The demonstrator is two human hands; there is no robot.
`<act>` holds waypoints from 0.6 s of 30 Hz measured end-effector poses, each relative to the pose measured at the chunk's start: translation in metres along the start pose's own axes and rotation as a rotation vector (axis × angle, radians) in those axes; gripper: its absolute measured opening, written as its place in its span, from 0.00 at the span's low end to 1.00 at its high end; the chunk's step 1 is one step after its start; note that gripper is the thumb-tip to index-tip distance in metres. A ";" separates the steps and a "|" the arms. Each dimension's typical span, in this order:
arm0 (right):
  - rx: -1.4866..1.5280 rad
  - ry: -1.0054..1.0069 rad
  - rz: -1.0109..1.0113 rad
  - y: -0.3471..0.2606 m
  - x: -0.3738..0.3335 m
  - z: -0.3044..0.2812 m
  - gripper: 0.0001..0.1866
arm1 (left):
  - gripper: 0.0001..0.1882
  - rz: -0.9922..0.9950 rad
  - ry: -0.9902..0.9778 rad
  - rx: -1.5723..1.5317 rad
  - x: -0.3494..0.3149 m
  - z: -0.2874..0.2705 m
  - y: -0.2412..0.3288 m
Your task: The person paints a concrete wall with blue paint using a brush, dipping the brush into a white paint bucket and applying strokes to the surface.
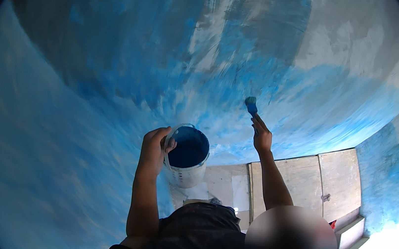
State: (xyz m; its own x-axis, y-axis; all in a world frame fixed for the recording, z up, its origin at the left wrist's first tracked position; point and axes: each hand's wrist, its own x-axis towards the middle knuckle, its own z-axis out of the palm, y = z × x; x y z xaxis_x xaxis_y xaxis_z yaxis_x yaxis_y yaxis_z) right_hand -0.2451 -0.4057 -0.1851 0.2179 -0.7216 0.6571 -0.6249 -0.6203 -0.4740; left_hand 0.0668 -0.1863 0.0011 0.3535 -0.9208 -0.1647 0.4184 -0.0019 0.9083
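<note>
A white plastic bucket with dark blue paint inside hangs from my left hand. That hand is closed over the bucket's left rim, with its fingers hooked over the edge. Ahead and to the right, my right hand grips a paintbrush by the handle. Blue covers the brush, and its bristles are at the wall, though I cannot tell whether they touch. Uneven strokes of blue, grey and whitish colour cover this wall.
Another blue wall curves along my left. Below to the right lie pale wooden boards with a small metal latch. A partly blue wall rises at the far right, near bright light. A blurred patch covers part of the lower right.
</note>
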 end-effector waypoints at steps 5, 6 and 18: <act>0.343 0.074 0.335 0.014 -0.017 0.020 0.16 | 0.14 0.016 -0.031 -0.043 0.005 -0.010 -0.006; 0.406 0.090 0.456 0.019 -0.022 0.026 0.16 | 0.14 0.000 -0.012 -0.041 0.006 -0.008 -0.005; 1.437 1.153 0.954 -0.015 0.115 -0.009 0.13 | 0.20 -0.010 0.055 -0.070 0.006 -0.007 -0.009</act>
State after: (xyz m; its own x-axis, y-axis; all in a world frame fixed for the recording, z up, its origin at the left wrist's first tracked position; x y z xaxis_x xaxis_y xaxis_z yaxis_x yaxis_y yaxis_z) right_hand -0.2174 -0.4770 -0.0970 -0.5692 -0.7643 -0.3032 0.7911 -0.4086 -0.4553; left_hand 0.0712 -0.1888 -0.0106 0.3935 -0.8981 -0.1963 0.4786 0.0178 0.8779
